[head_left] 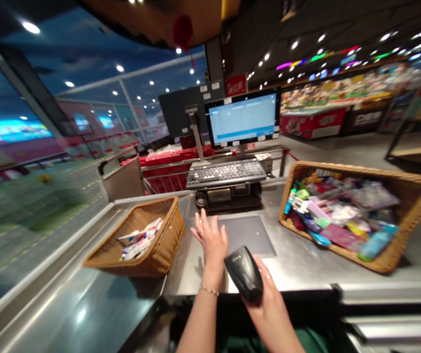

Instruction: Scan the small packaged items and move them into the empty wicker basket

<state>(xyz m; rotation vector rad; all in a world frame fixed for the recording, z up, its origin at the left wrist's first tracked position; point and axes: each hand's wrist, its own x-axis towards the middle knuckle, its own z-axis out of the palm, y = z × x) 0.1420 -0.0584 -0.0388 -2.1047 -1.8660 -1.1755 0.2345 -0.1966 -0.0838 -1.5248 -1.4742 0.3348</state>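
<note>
The right hand (269,306) lay nearest the camera, closed around a black handheld scanner (243,273) just above the near edge of the steel table (299,267). Its fingers (256,267) were clenched on the scanner, partly hidden behind it, and the scanner's nose pointed up and to the left. This looked like a sound hold: the fingers wrapped the body and stayed back from the nose, which would leave its front unblocked. The left hand (210,240) was open and empty, its fingers (203,226) released and spread, just beside a grey pad (249,235) on the table; whether it touched the steel could not be told. A thin bracelet (208,291) circled that wrist.

A small wicker basket (175,215) sat to the left of the hands, holding a few white packets (139,240). A larger wicker basket (343,169) stood well to the right, heaped with colourful packaged goods (335,211), so the grey pad lay between it and the left hand. Beyond the pad stood a keyboard (225,174) and a monitor (243,117), with a red shopping cart (166,171) behind them to the left
</note>
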